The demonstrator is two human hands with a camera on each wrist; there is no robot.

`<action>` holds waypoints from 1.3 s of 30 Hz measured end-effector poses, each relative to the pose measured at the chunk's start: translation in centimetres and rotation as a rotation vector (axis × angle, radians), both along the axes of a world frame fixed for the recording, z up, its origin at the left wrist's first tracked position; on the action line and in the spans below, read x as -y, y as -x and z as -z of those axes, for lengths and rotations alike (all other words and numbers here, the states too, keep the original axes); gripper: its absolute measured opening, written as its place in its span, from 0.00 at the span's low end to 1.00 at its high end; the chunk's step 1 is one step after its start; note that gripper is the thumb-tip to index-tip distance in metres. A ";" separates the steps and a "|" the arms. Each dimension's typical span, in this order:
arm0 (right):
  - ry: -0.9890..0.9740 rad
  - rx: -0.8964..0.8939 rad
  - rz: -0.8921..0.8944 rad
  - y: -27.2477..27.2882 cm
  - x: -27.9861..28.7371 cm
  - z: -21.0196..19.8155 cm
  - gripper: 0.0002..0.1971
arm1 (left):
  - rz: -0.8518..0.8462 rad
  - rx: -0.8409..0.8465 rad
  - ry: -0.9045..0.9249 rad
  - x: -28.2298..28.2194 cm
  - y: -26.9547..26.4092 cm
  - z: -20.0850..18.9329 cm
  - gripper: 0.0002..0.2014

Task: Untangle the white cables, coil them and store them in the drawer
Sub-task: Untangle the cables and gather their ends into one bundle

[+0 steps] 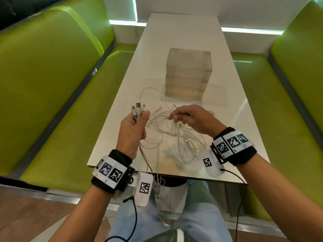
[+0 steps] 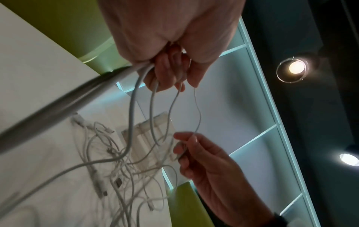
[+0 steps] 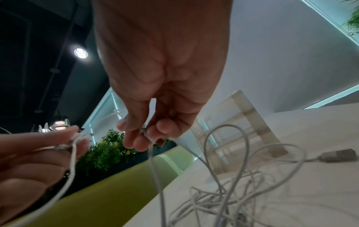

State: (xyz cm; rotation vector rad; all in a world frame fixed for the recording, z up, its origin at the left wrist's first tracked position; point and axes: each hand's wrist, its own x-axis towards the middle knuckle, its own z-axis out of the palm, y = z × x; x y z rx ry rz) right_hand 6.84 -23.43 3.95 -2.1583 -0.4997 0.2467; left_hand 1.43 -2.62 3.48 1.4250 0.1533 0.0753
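Left hand: the left hand is raised over the near left part of the long white rectangular table, fingers curled round a bunch of thin white cable ends, their plug tips standing up above the fist. Gathering the ends in one fist probably keeps the sorted strands apart from the knot.
Held strands: below the fist, the left wrist view shows several cords hanging in loops back down to the heap; some trail over the near table edge toward the lap.
Right hand: the right hand hovers over the heap, thumb and fingertips pinching one thin cord close to a small plug, seemingly to draw that strand free.
White cables: the tangled pile of thin white charging cables lies on the table between and below the hands, uncoiled and still knotted.
Drawer unit: the clear plastic stack of small drawers stands further up the table, apart from the pile; a clear tray-like shape lies at its base.
Hard to make out: how many cables there are, which strand leads to which plug, and whether any drawer is pulled out; the clear walls blur together.
Cut off: the cords over the table edge are lost behind the left wrist camera.
Surroundings: green padded benches flank the table.
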 end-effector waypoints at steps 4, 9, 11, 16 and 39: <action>-0.082 -0.164 -0.105 2.1 -0.1 -0.9 0.06 | 0.025 0.001 -0.003 0.8 0.5 0.0 0.09; 0.163 -0.349 -0.393 5.5 -0.2 1.2 0.02 | -0.077 0.063 0.152 -0.3 0.2 -0.9 0.08; 0.211 -0.382 -0.398 6.8 -0.5 3.1 0.03 | -0.091 0.085 0.174 -0.5 0.2 -1.3 0.09; 0.295 -0.430 -0.399 8.8 -0.9 6.3 0.06 | -0.074 0.096 0.177 -0.4 0.3 -1.6 0.10; 0.281 -0.129 -0.184 6.4 0.2 3.5 0.13 | 0.068 0.070 0.325 0.5 0.6 -1.6 0.15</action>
